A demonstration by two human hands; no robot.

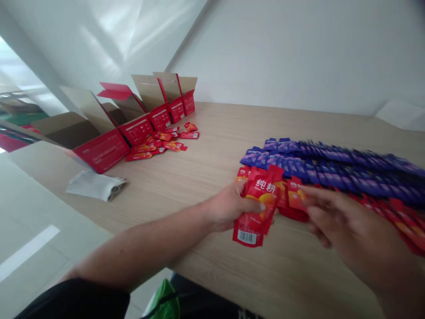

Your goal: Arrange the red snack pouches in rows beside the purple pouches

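My left hand (229, 206) is closed round a few overlapping red pouches (260, 195) with orange fruit pictures and white lettering. Its thumb presses on their front, and a barcode shows at the lower end. To the right, my right hand (345, 226) is slightly blurred, its thumb and index finger pinching the edge of another red pouch (295, 195) at the near end of a row. More red pouches (403, 217) run on to the right, partly hidden behind that hand. Just behind them lie rows of purple-blue pouches (325, 170), overlapping one another.
Several open red cartons (106, 148) with raised flaps line the table's left side. A loose pile of red pouches (159, 144) lies before them. A folded grey-white cloth (94, 184) rests near the left edge of the wooden table (219, 133). White material (401, 114) lies far right.
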